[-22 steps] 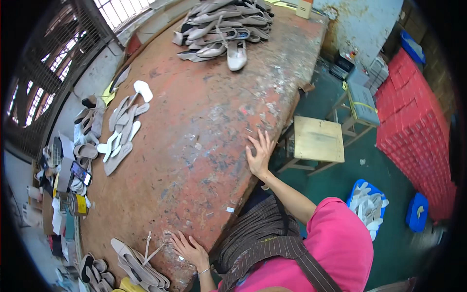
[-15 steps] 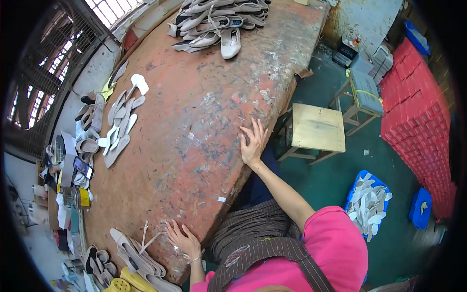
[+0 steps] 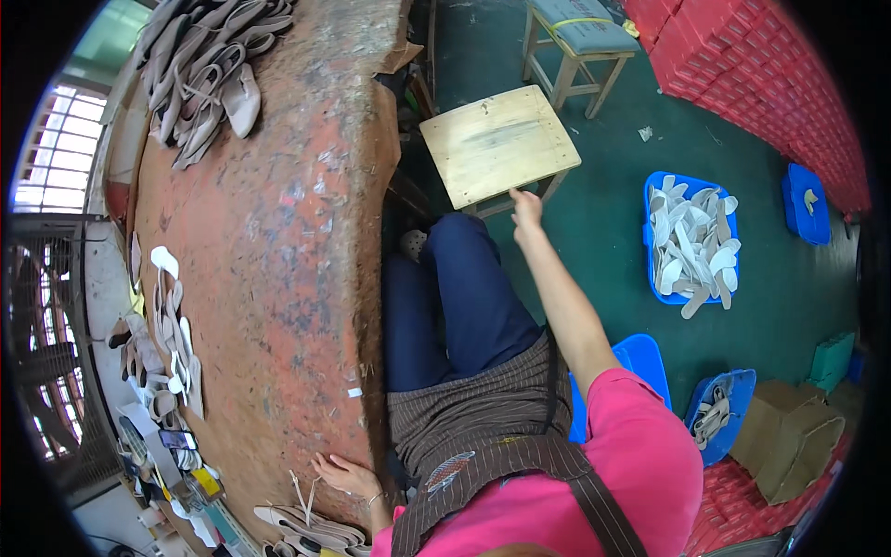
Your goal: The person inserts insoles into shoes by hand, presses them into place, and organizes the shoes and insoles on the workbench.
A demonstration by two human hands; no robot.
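My left hand lies open on the worn red-brown table, fingers stretched out. Beside it are beige strappy shoes at the table's near edge, partly cut off; the hand does not hold them. My right arm reaches out past my knees, over the floor. My right hand is at the near edge of a wooden stool. One digit points toward that edge; the other fingers are foreshortened and partly hidden. Whether the hand touches the stool I cannot tell.
A pile of beige shoes covers the table's far end. Loose insoles lie along its left side. On the green floor stand a blue basin of white insoles, a padded stool, stacked red boxes and a cardboard box.
My right hand has left the table and swung right to the wooden stool. My view has turned right, showing more floor and my legs. The left hand stays on the table.
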